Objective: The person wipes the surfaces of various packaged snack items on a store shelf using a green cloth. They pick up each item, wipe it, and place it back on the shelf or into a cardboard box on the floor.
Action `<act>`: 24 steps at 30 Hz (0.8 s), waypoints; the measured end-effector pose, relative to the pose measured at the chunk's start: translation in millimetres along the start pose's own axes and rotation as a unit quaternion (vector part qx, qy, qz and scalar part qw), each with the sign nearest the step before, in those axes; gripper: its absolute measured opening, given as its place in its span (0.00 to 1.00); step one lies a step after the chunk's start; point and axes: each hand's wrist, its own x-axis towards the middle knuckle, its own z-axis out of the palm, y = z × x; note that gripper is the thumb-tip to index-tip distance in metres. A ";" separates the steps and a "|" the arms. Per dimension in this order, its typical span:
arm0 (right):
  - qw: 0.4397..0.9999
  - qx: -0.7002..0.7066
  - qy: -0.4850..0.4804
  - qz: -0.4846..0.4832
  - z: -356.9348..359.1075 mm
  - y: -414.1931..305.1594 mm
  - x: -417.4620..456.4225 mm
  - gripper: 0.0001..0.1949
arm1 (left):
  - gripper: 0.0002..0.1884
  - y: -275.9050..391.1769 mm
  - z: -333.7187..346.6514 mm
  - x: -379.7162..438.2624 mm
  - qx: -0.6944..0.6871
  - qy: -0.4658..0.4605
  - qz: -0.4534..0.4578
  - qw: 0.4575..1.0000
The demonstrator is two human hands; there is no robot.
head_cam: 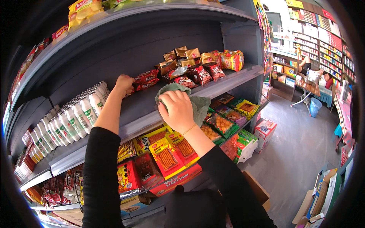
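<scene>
My right hand point(178, 109) grips a green-grey cloth point(196, 105) at the front edge of a dark metal shelf point(134, 111). My left hand point(125, 84) is farther back on the same shelf, its fingers at a red snack packet point(146, 79); part of that packet is hidden by the hand. To the right of it lie several red and brown snack packets point(201, 74), with gold-wrapped packets point(192, 53) behind them and a yellow and red bag point(233, 60) at the end. White bottles point(75, 119) with green print stand in rows left of my left forearm.
Below are bagged snacks point(165, 156) on a lower shelf. Crisp bags point(84, 12) stand on the shelf above. On the floor at right are a red and white carton point(265, 131) and a blue waste bin point(315, 107). A person point(315, 75) reclines by a folding table point(306, 85).
</scene>
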 end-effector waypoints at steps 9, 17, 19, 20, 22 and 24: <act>1.000 -0.011 -0.016 -0.001 -0.1 0.3 0.2 0.06 | 0.16 -3.8 7.0 11.4 -0.170 -0.109 -0.149 0.968; 0.999 -0.027 -0.034 -0.012 -5.7 0.7 1.2 0.09 | 0.17 7.3 31.4 25.1 -0.095 -0.108 -0.147 0.979; 0.999 -0.021 -0.037 -0.012 -4.7 -0.6 0.7 0.10 | 0.14 2.0 34.0 20.2 -0.105 -0.097 -0.127 0.982; 0.999 -0.018 -0.035 -0.014 -3.8 -0.2 1.8 0.10 | 0.11 5.0 31.0 21.7 -0.115 -0.100 -0.125 0.980; 0.999 -0.022 -0.038 -0.013 -3.8 0.4 -1.6 0.10 | 0.10 6.0 32.8 18.2 -0.157 -0.079 -0.133 0.975; 0.999 -0.032 -0.034 -0.012 -5.2 1.7 -1.8 0.10 | 0.09 1.3 31.6 20.8 -0.204 -0.056 -0.145 0.967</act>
